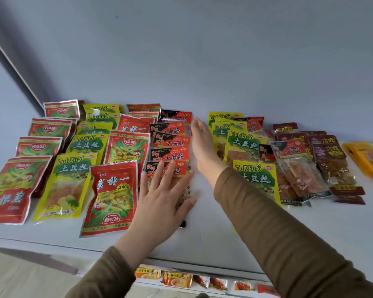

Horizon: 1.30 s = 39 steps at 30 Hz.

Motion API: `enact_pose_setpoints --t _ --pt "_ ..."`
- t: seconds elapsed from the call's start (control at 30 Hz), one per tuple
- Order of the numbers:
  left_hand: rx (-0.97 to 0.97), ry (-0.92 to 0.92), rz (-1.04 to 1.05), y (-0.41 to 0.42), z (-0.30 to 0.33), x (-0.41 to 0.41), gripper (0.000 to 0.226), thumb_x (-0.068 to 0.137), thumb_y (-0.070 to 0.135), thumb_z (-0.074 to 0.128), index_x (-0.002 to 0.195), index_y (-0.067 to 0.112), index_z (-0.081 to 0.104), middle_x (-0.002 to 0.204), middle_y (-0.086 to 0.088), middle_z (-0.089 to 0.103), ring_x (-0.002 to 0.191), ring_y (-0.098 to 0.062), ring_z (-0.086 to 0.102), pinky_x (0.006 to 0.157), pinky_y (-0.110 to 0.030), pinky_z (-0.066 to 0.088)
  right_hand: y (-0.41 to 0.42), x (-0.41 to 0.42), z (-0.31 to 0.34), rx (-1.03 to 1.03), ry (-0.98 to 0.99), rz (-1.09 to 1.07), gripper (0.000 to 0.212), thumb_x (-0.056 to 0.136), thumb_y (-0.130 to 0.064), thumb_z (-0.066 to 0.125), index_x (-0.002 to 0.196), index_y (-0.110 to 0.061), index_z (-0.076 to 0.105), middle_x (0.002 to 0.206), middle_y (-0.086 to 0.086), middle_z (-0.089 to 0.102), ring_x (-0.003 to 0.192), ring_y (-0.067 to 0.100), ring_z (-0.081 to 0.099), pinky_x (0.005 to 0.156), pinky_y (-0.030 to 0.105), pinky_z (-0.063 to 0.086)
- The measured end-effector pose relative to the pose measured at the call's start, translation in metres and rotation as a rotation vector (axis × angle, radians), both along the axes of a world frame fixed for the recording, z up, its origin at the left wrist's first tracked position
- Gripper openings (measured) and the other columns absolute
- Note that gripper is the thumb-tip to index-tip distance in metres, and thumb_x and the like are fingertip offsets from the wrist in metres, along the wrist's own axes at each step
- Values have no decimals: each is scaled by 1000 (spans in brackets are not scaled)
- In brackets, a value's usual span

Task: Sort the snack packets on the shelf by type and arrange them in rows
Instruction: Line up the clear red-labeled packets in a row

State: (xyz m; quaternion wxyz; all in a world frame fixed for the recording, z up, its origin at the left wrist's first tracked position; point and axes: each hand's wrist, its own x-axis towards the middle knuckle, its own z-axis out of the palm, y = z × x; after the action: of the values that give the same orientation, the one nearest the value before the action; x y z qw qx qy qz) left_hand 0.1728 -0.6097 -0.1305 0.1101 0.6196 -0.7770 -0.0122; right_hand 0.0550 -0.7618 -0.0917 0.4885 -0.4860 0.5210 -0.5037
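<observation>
On the white shelf [213, 239] snack packets lie in rows. At the far left runs a row of red green-onion packets [11, 190], then a row of yellow-green TuDouSi packets [69, 186], then more red packets [114, 196]. A row of black-and-red gluten packets [170, 145] lies in the middle. My left hand [162, 203] rests flat, fingers spread, on the nearest packet of that row. My right hand [202, 145] stands on edge, fingers straight, against the row's right side. Right of it lies a mixed heap of yellow-green packets [254, 179] and black-and-red ones.
Dark maroon packets [329, 162] and a clear-windowed black-and-red packet [299, 168] lie at the right. Orange-yellow packets [368, 160] sit at the far right edge. A lower shelf holds small orange sachets [177, 278]. The wall rises right behind the packets.
</observation>
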Motion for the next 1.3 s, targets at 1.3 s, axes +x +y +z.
enact_pose_setpoints --t 1.3 --pt "30 -52 -179 -38 1 -125 79 96 58 37 164 33 7 173 0 -8 158 -25 -18 127 -52 -9 84 -168 -13 28 118 -134 45 110 -28 43 155 -30 40 160 -10 39 141 3 37 108 26 32"
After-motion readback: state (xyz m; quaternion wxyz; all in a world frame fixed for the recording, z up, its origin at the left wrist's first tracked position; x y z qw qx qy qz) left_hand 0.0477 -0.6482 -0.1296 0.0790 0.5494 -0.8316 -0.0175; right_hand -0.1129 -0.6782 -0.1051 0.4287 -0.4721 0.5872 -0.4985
